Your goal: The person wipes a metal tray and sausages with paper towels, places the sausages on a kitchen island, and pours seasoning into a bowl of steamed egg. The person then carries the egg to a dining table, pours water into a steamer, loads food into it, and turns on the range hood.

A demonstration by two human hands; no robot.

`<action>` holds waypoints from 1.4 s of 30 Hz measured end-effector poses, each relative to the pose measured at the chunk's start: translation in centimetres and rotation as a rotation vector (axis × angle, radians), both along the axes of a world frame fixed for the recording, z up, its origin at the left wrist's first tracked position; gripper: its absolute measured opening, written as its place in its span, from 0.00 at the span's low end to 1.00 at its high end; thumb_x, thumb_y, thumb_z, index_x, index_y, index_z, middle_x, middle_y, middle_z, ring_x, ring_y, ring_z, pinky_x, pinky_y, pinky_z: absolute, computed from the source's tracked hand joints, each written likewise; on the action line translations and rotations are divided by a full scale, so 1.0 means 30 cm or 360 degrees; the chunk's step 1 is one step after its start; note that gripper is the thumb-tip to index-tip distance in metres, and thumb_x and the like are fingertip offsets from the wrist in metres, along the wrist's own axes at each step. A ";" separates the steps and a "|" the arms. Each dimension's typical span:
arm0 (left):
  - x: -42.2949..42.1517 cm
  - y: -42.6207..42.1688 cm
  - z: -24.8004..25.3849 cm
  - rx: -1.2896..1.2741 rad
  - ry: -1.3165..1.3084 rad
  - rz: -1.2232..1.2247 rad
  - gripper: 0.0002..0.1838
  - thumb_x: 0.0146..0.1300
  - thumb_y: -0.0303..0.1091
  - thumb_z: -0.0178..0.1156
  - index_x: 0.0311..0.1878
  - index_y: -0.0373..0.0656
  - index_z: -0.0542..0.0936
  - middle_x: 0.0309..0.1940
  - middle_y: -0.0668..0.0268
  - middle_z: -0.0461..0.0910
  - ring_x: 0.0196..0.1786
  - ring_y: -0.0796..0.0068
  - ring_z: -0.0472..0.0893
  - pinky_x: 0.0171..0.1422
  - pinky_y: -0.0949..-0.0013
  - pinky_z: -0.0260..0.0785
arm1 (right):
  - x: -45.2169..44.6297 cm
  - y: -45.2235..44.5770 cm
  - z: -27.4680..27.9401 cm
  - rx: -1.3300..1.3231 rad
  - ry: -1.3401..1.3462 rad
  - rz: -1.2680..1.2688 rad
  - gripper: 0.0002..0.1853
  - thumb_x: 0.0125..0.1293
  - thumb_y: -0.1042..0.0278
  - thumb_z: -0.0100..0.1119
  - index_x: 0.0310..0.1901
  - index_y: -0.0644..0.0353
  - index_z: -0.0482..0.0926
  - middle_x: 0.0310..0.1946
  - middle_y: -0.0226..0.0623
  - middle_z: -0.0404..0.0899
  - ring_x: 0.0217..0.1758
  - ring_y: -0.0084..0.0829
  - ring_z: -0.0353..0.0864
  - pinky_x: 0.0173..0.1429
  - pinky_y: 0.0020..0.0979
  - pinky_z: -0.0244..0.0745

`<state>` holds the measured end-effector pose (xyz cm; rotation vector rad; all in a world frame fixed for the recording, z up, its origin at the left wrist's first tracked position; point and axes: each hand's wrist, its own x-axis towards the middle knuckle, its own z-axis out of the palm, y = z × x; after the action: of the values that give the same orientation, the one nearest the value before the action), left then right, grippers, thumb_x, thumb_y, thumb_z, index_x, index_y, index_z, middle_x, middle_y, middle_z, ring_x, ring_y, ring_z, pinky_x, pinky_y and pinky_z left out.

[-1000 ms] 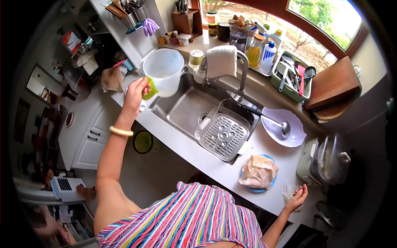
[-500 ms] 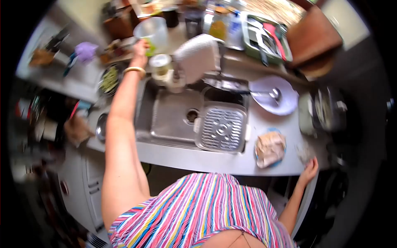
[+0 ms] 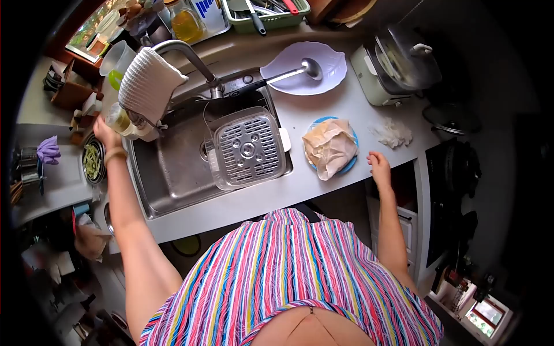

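My left hand [image 3: 105, 134] reaches to the counter left of the sink, beside a metal bowl of green vegetable pieces [image 3: 91, 161] and a lidded jar [image 3: 119, 120]. Its fingertips are partly hidden, so their grip is unclear. A clear pitcher with a green handle [image 3: 117, 57] stands beyond it. My right hand [image 3: 379, 165] hovers by the counter's front edge, fingers loosely bent and apart, nothing in them. Close to it lie a crumpled whitish wad [image 3: 393, 132] and crumpled brown paper [image 3: 330, 149] on a blue plate [image 3: 348, 167].
A slotted drainer tray [image 3: 247, 149] rests over the right part of the steel sink [image 3: 179, 167]. A white cloth [image 3: 147, 83] hangs over the faucet [image 3: 199, 60]. Behind are a ladle [image 3: 311, 69] on a lilac dish [image 3: 332, 63], a cooker [image 3: 375, 78] and a utensil basket [image 3: 277, 22].
The view has turned and shifted. My left hand has come back from the pitcher's green handle toward the bowl. My right hand has moved off the whitish wad.
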<state>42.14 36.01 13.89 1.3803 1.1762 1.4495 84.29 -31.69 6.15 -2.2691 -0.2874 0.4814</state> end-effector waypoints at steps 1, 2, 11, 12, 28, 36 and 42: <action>-0.133 -0.026 -0.147 -0.0030 -0.0090 0.0017 0.10 0.63 0.33 0.49 0.27 0.41 0.72 0.25 0.70 0.71 0.28 0.79 0.69 0.35 0.73 0.63 | 0.039 0.011 -0.057 -0.0009 0.0025 0.0046 0.14 0.64 0.66 0.49 0.46 0.65 0.76 0.35 0.39 0.82 0.36 0.26 0.79 0.44 0.26 0.73; -0.109 -0.283 -0.126 -0.0047 -0.0113 0.0190 0.09 0.64 0.33 0.48 0.28 0.44 0.70 0.23 0.73 0.68 0.26 0.82 0.66 0.30 0.76 0.59 | 0.073 0.033 -0.084 0.0006 0.0047 0.0082 0.14 0.64 0.65 0.49 0.46 0.65 0.76 0.35 0.39 0.82 0.36 0.26 0.79 0.44 0.26 0.73; 0.613 -1.784 -0.327 -0.1642 0.0149 -0.1276 0.20 0.67 0.35 0.47 0.59 0.34 0.66 0.50 0.60 0.73 0.44 0.74 0.77 0.42 0.74 0.73 | 0.345 0.221 -0.273 0.0060 -0.0117 0.0828 0.14 0.61 0.65 0.52 0.46 0.62 0.78 0.36 0.43 0.81 0.39 0.33 0.81 0.46 0.31 0.73; 0.676 -1.801 -0.420 -0.1569 0.0070 -0.1193 0.20 0.67 0.34 0.46 0.59 0.34 0.66 0.47 0.62 0.75 0.41 0.76 0.77 0.42 0.76 0.72 | 0.346 0.233 -0.251 0.0062 -0.0101 0.0906 0.14 0.60 0.66 0.53 0.46 0.62 0.77 0.35 0.43 0.81 0.38 0.34 0.81 0.46 0.31 0.74; 0.350 -2.085 -0.138 -0.0691 -0.0480 -0.0797 0.10 0.58 0.28 0.53 0.43 0.36 0.75 0.30 0.74 0.74 0.34 0.85 0.69 0.39 0.76 0.66 | -0.096 0.218 0.335 0.0596 0.0231 0.1725 0.12 0.65 0.75 0.49 0.48 0.71 0.71 0.42 0.38 0.76 0.44 0.26 0.73 0.51 0.27 0.68; -0.426 -2.588 0.002 -0.0426 -0.0795 0.0180 0.10 0.54 0.22 0.50 0.40 0.38 0.73 0.28 0.73 0.69 0.32 0.83 0.68 0.37 0.77 0.63 | -1.026 0.231 0.457 0.0682 0.0684 0.2356 0.19 0.70 0.57 0.46 0.55 0.63 0.71 0.41 0.30 0.74 0.36 0.15 0.69 0.38 0.18 0.66; -1.071 -3.047 0.009 -0.0389 -0.0878 0.0914 0.10 0.59 0.24 0.50 0.44 0.36 0.74 0.30 0.71 0.74 0.35 0.82 0.72 0.41 0.76 0.67 | -1.636 0.195 0.203 0.0501 0.0843 0.2326 0.16 0.69 0.56 0.47 0.51 0.56 0.74 0.40 0.28 0.76 0.31 0.17 0.71 0.32 0.19 0.66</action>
<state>10.03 -55.40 14.15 0.4270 1.3657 1.8411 35.20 -25.85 12.23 -1.1982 -1.5891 1.5544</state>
